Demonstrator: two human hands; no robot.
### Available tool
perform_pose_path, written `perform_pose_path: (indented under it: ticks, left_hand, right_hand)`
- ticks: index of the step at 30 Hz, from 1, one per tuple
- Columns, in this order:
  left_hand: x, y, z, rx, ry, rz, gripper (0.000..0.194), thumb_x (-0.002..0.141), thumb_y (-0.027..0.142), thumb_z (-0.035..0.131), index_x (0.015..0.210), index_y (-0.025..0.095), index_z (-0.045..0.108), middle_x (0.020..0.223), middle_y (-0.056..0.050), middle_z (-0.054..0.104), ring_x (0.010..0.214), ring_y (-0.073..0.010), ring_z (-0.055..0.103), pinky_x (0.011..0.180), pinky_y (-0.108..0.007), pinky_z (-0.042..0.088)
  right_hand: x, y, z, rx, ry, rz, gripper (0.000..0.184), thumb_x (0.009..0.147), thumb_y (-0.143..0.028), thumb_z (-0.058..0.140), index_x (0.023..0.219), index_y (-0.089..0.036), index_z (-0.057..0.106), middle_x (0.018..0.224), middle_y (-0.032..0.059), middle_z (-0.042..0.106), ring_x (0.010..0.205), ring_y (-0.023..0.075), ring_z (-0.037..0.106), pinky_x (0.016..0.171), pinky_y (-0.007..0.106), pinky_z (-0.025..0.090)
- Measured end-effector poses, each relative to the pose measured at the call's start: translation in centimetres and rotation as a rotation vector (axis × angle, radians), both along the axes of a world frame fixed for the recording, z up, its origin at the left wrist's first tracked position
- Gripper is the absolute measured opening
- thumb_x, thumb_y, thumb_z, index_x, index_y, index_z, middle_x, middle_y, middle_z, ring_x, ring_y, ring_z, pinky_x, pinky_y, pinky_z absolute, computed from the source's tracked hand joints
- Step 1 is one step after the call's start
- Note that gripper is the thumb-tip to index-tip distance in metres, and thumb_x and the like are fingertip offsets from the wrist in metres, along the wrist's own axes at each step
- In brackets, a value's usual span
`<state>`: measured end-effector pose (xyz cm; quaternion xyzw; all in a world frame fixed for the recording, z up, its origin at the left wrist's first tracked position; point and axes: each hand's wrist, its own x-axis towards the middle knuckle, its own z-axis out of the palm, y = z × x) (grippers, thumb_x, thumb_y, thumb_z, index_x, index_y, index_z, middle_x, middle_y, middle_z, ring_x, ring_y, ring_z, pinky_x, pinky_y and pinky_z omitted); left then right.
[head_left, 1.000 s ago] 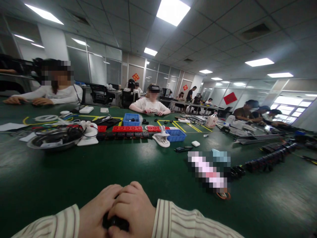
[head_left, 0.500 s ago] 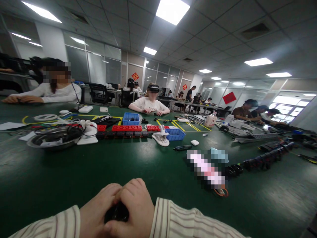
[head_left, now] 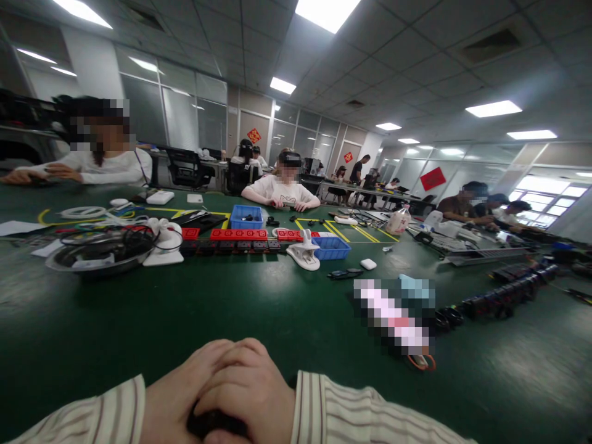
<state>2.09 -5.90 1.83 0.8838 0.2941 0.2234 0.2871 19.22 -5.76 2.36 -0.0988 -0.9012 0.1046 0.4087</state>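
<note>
Left hand (head_left: 171, 394) and right hand (head_left: 252, 385) were curled around a black object (head_left: 210, 424), near, visible part running left-right, pointing direction hidden, above green table (head_left: 277, 314), 2 blue bins (head_left: 332, 253) far, ceiling lights (head_left: 328, 12) overhead.

Held a small black object (head_left: 215, 425), mostly hidden, between left hand (head_left: 173, 394) and right hand (head_left: 250, 388) at the bottom centre of the frame, with the right fingers lapped over the left hand. Wore striped sleeves (head_left: 361, 410) at lower left and lower right. Looked out across a green table (head_left: 185, 314). Saw at middle left a metal bowl (head_left: 65, 266) beneath dark cables; at centre, a row of red blocks (head_left: 238, 234) and a white clip (head_left: 304, 254) beside a blue tray (head_left: 333, 254); right of centre, a white case (head_left: 368, 264) and a blurred-out pink item (head_left: 393, 320). Faced a seated person (head_left: 284, 185) at upper centre.
</note>
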Motion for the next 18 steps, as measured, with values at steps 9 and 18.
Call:
perform_pose_path:
  ticks: [9, 18]
  left_hand:
    - [0.0, -0.8, -0.3, 0.187, 0.118, 0.178, 0.057, 0.056, 0.054, 0.073, 0.1, 0.021, 0.057, 0.103, -0.004, 0.056, 0.098, -0.0302, 0.052, 0.105, -0.052, 0.024]
    - [0.0, 0.6, 0.3, 0.041, 0.11, 0.024, 0.039, 0.051, 0.015, 0.061, 0.089, 0.023, 0.062, 0.095, -0.001, 0.051, 0.09, -0.0242, 0.05, 0.082, -0.033, 0.045]
  right_hand:
    - [-0.2, -0.6, 0.0, -0.078, -0.207, -0.419, 0.055, 0.075, -0.073, 0.046, 0.068, -0.019, 0.051, 0.066, -0.0013, 0.054, 0.065, 0.0136, 0.046, 0.068, 0.032, 0.032]
    - [0.0, -0.9, 1.1, -0.041, -0.302, -0.283, 0.018, 0.07, -0.029, 0.058, 0.085, -0.018, 0.056, 0.081, -0.0002, 0.064, 0.08, 0.0156, 0.053, 0.075, 0.031, 0.037]
